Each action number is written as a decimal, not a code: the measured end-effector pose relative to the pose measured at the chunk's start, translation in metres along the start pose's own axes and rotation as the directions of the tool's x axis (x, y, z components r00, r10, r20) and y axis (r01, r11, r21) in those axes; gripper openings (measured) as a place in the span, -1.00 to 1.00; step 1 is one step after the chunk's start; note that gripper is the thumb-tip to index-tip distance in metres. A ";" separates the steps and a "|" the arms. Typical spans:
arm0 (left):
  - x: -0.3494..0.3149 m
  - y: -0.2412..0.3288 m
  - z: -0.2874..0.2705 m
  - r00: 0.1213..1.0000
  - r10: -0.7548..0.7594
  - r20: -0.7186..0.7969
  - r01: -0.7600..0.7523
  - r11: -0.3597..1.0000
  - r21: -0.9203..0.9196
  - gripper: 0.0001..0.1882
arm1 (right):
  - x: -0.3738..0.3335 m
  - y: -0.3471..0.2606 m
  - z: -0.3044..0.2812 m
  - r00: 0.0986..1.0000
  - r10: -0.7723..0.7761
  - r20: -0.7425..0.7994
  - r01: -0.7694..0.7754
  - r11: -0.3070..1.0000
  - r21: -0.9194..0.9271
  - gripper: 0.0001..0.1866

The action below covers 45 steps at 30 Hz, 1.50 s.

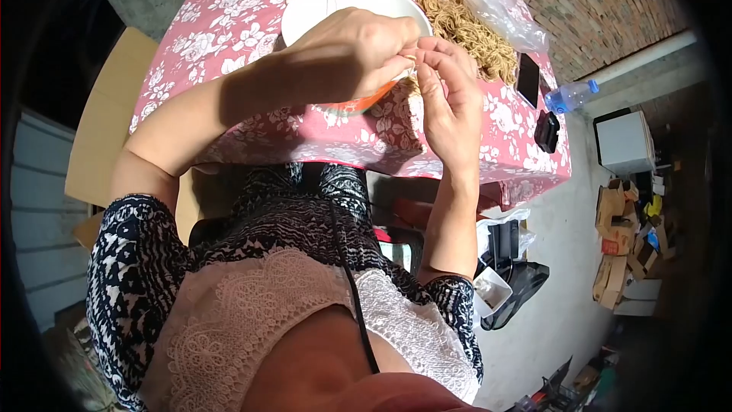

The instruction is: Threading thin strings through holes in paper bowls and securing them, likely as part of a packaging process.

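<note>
Tan strand point(410, 57), thin and mostly hidden, sits where the fingertips meet over the near right edge of a white bowl point(301, 23), the left hand point(354, 42) pinching it between thumb and forefinger. Close against it on the right, the right hand point(451, 107) has its fingers curled and narrowed toward the thumb, though I cannot tell whether they grip the strand too. Just beyond that hand a heap of tan strands point(476, 34) lies on the pink floral tablecloth point(206, 46), with a clear plastic bag point(503, 8) at its far right and a dark phone point(528, 80) near its right side.
</note>
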State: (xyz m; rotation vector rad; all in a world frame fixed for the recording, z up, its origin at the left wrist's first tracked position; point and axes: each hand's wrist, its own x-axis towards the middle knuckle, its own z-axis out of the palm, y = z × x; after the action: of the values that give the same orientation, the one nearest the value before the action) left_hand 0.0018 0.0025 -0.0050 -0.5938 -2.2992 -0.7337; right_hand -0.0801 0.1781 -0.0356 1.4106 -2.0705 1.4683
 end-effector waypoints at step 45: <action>-0.001 0.003 -0.006 0.877 -0.408 0.252 0.448 0.885 -0.127 -0.88 | 0.040 0.010 -0.019 0.975 -0.026 0.220 0.044 0.996 -0.073 -0.84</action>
State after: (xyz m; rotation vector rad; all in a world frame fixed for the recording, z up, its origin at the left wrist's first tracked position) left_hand 0.0074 0.0007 -0.0005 -0.2432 -2.6259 -1.1495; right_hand -0.1149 0.1716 -0.0064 1.6337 -2.1911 1.2531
